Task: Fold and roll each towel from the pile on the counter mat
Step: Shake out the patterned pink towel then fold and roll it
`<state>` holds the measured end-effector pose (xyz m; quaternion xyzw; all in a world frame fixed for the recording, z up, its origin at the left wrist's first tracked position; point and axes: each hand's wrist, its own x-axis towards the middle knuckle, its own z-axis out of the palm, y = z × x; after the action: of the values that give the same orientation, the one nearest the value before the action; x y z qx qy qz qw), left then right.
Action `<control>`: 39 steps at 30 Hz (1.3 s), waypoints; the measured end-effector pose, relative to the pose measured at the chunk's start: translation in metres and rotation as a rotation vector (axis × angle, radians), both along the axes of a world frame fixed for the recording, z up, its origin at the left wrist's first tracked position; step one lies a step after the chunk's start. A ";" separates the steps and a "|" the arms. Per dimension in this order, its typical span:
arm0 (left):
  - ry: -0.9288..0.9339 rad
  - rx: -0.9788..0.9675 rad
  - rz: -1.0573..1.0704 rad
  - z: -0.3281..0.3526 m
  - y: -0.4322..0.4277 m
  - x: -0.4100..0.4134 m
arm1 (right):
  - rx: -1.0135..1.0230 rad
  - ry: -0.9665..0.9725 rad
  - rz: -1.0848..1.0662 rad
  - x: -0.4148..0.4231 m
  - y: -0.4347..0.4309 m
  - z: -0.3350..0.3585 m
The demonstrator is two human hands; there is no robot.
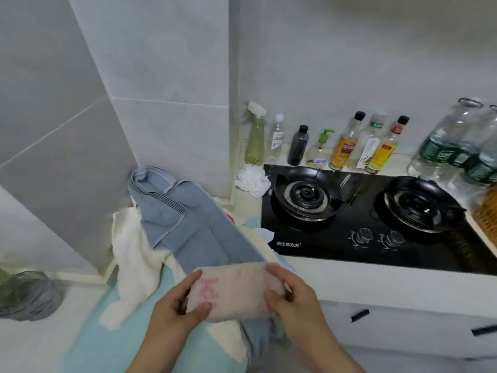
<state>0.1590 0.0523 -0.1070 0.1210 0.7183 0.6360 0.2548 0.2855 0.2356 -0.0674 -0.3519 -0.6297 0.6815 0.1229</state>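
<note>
Our left hand (177, 305) is pinching one end of a small fluffy pale-pink towel with red stitching (234, 289), and our right hand (290, 297) is gripping the other end. We are holding it between both hands, its long axis running straight across from hand to hand, so neither is nearer. We judge rolling is coming next. Under and beyond the hands, a cream cotton towel (131, 254) and a grey-blue terry towel (188, 224) are lying heaped on the mint-green counter mat (107, 340).
</note>
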 end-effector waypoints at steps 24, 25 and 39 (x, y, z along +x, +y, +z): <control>-0.052 0.135 -0.276 0.053 0.348 0.234 | -0.074 0.055 -0.277 0.288 0.296 0.052; -0.055 0.139 -0.297 0.057 0.359 0.241 | -0.094 0.067 -0.280 0.298 0.304 0.053; -0.057 0.156 -0.465 0.085 0.446 0.296 | -0.116 0.111 -0.377 0.364 0.380 0.058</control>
<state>0.4548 0.4981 -0.0221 0.2842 0.6125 0.6170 0.4043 0.6498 0.6158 -0.0098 -0.4321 -0.5045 0.7000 0.2623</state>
